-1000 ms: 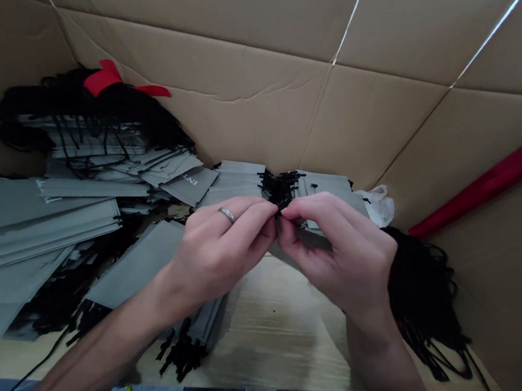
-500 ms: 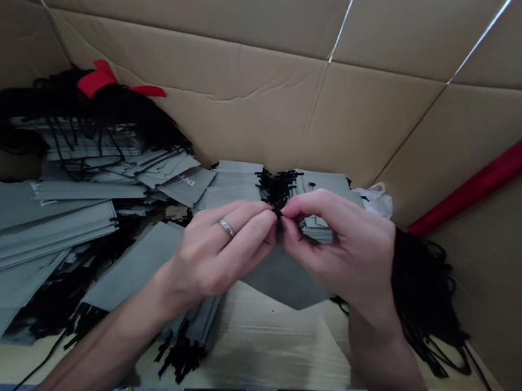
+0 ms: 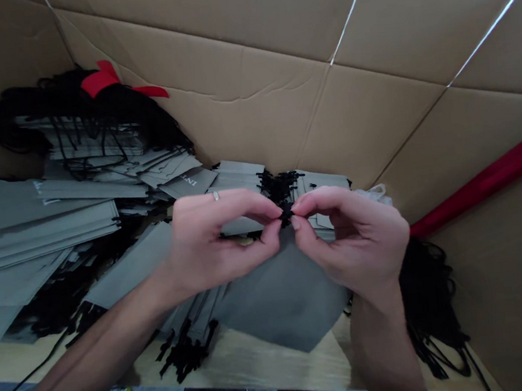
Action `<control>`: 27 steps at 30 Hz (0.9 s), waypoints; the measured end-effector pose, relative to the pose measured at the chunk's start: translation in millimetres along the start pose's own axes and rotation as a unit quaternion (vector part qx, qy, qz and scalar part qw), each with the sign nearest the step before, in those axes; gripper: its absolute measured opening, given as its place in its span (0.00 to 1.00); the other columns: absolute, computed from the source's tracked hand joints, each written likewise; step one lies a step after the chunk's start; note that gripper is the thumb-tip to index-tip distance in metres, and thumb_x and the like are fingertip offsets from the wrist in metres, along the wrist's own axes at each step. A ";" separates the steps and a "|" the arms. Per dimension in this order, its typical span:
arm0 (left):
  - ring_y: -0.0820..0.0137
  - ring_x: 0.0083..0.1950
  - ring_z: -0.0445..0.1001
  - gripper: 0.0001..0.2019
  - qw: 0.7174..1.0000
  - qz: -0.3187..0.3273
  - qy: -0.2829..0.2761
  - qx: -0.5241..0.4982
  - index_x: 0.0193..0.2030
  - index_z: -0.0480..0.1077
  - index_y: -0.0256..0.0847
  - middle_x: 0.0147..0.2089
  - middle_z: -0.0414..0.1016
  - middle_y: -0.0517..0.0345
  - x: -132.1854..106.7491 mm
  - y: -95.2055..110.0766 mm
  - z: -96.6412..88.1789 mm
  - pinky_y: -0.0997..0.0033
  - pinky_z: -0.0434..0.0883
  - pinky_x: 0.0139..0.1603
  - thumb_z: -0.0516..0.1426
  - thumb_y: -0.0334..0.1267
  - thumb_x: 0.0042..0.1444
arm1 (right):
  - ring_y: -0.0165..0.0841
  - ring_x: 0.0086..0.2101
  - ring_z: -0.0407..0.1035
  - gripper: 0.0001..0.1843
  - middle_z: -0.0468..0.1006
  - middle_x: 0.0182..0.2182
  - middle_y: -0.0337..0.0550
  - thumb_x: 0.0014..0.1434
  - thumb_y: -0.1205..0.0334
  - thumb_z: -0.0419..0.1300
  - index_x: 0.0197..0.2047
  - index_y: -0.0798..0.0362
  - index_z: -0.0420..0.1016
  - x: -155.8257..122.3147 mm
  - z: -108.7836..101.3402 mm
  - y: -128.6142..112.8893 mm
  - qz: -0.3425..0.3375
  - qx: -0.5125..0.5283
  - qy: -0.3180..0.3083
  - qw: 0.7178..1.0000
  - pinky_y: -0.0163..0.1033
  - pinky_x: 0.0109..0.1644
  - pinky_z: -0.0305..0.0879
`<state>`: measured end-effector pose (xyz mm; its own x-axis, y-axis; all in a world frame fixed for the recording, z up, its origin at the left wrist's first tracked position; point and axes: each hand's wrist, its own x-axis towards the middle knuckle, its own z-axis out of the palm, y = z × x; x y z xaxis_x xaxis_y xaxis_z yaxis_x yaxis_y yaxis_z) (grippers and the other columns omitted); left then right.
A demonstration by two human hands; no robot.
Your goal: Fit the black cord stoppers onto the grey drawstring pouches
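My left hand [image 3: 214, 240] and my right hand [image 3: 356, 237] meet fingertip to fingertip at the middle of the view. Both are closed in a pinch, thumb against forefinger, on a short black cord [image 3: 286, 213]. Its exact shape is mostly hidden by my fingers. A flat grey drawstring pouch [image 3: 287, 304] hangs below the pinched cord, one corner pointing toward me. Behind my fingers lie stacked grey pouches [image 3: 238, 171] with a tangle of black cord ends [image 3: 281, 185].
Piles of grey pouches [image 3: 44, 230] cover the left side. A black cord bundle tied with a red band [image 3: 102, 83] rests on them. More black cords [image 3: 431, 301] lie at right, near a dark red strip [image 3: 489, 178]. Cardboard walls [image 3: 202, 43] enclose the wooden table [image 3: 264, 365].
My left fingers have opened into a rounder pinch, and its hand has turned. More of the grey pouch shows now, spread lower and wider beneath my hands. My right hand has shifted slightly right.
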<state>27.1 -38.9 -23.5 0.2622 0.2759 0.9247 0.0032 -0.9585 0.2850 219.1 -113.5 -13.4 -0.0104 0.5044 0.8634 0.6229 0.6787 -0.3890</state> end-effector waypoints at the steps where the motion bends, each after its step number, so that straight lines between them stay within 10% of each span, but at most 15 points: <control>1: 0.70 0.37 0.89 0.09 0.997 0.043 -0.002 0.064 0.46 0.80 0.48 0.40 0.90 0.63 -1.2 1.2 -1.5 0.74 0.89 0.42 0.68 0.29 0.64 | 0.33 0.34 0.81 0.11 0.87 0.35 0.35 0.62 0.74 0.69 0.42 0.46 0.83 0.2 -0.9 -0.4 -0.006 -0.011 -0.008 1.000 0.41 0.39 0.80; 8: 0.69 0.42 0.90 0.09 0.963 0.173 -0.018 0.207 0.48 0.80 0.36 0.43 0.90 0.54 -5.6 8.0 -9.1 0.74 0.88 0.50 0.71 0.27 0.64 | 0.33 0.35 0.80 0.12 0.86 0.35 0.36 0.65 0.74 0.68 0.43 0.44 0.81 -0.4 -3.9 -6.0 -0.025 -0.034 -0.024 0.999 0.41 0.39 0.81; 20: 0.74 0.29 0.82 0.09 0.996 -0.035 0.014 -0.086 0.37 0.77 0.45 0.32 0.84 0.65 1.6 8.6 1.3 0.76 0.79 0.30 0.67 0.25 0.55 | 0.36 0.36 0.83 0.18 0.86 0.36 0.39 0.62 0.80 0.69 0.47 0.46 0.81 3.4 8.9 -0.9 -0.181 -0.052 0.023 0.982 0.44 0.41 0.85; 27: 0.73 0.31 0.84 0.08 0.992 -0.037 0.033 -0.115 0.36 0.78 0.45 0.34 0.86 0.62 0.9 13.4 2.4 0.75 0.82 0.31 0.68 0.26 0.57 | 0.37 0.33 0.83 0.14 0.85 0.33 0.39 0.62 0.76 0.68 0.44 0.45 0.83 3.3 13.5 -1.1 -0.123 0.052 0.063 0.989 0.44 0.35 0.83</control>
<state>29.8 -51.7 -19.5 0.2064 0.3569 0.9110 -0.2010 -0.8958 0.3965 207.8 -105.4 -14.5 -0.0507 0.2512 0.9666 0.5288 0.8278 -0.1874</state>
